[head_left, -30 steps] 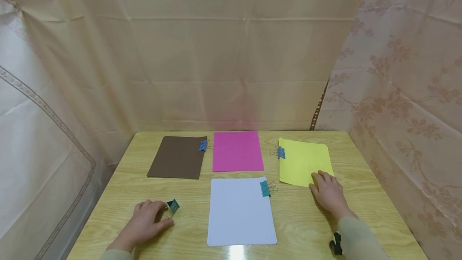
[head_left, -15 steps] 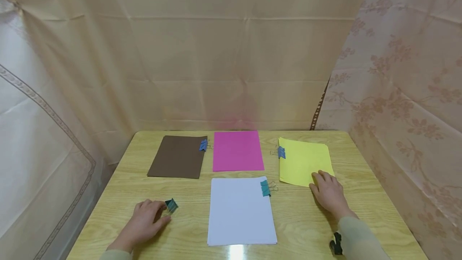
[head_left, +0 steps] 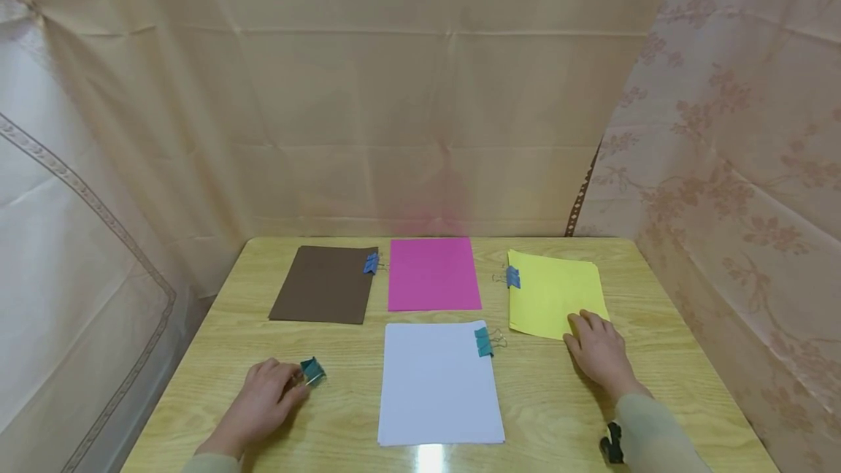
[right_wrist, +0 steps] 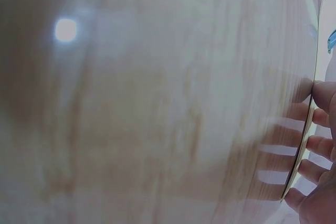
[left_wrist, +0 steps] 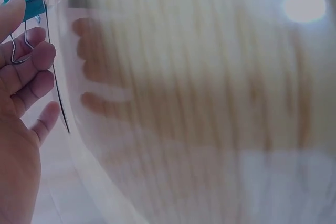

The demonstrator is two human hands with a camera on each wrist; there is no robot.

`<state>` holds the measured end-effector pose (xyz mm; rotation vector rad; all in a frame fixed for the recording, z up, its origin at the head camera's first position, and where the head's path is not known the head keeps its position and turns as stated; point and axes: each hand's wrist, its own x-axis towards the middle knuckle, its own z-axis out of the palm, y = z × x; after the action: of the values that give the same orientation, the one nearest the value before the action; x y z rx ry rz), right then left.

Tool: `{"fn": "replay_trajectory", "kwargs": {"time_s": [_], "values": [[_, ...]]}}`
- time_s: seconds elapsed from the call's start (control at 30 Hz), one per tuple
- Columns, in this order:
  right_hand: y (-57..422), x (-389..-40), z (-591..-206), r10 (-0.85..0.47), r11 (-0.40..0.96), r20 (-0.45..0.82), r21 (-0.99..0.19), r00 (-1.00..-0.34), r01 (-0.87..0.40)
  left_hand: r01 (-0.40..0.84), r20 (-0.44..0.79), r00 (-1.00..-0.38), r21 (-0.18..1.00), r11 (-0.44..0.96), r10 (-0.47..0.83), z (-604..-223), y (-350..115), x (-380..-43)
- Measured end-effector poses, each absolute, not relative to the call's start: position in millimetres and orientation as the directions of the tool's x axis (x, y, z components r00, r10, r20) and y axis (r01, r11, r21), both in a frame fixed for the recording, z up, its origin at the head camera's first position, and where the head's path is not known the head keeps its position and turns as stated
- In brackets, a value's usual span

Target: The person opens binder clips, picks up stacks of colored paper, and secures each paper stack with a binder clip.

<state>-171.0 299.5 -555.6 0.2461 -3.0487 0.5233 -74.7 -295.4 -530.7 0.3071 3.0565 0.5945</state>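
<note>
Beside the white paper, at the left of the table, my left hand (head_left: 261, 401) pinches a teal binder clip (head_left: 313, 371) by its wire handles. In the left wrist view, the thumb and fingers lie on either side of the clip's wire handle (left_wrist: 25, 51), with the teal body beyond the fingertips. My right hand (head_left: 599, 356) rests on the near right corner of a stack of yellow paper (head_left: 555, 290), its fingers spread and relaxed. A blue binder clip (head_left: 512, 277) grips that stack's left edge.
White paper (head_left: 436, 393) with another teal binder clip (head_left: 483, 343) lies at the front middle. Behind it is magenta paper (head_left: 434, 276), with no clip showing. Brown paper (head_left: 325, 287) with a blue clip (head_left: 371, 263) lies back left. Curtains (head_left: 420, 130) enclose the wooden table.
The teal clip turns slightly in my left fingers, and my left thumb has drawn in closer to it. My right hand stays put on the yellow paper.
</note>
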Motion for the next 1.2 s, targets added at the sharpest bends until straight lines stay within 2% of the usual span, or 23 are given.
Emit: {"fn": "replay_trajectory", "kwargs": {"time_s": [0.37,0.7,0.87,1.0,1.2], "values": [[299,-171,-555,-0.148,0.930,0.061,-0.331,-0.987,-0.160,0.216,0.078,-0.976,0.383,0.898,0.201,-530,-290,-78],[301,-171,-554,-0.158,0.926,0.057,-0.337,-0.986,-0.168,0.191,0.052,-0.981,0.408,0.893,0.186,-530,-288,-80],[296,-172,-548,-0.151,0.914,0.107,-0.364,-0.983,-0.180,0.191,0.043,-0.981,0.419,0.888,0.191,-529,-287,-81],[287,-179,-543,-0.150,0.909,0.156,-0.365,-0.976,-0.198,0.182,0.026,-0.982,0.433,0.883,0.189,-528,-286,-81],[268,-192,-534,-0.167,0.907,0.135,-0.367,-0.977,-0.205,0.165,0.002,-0.983,0.439,0.883,0.182,-527,-283,-81]]}}
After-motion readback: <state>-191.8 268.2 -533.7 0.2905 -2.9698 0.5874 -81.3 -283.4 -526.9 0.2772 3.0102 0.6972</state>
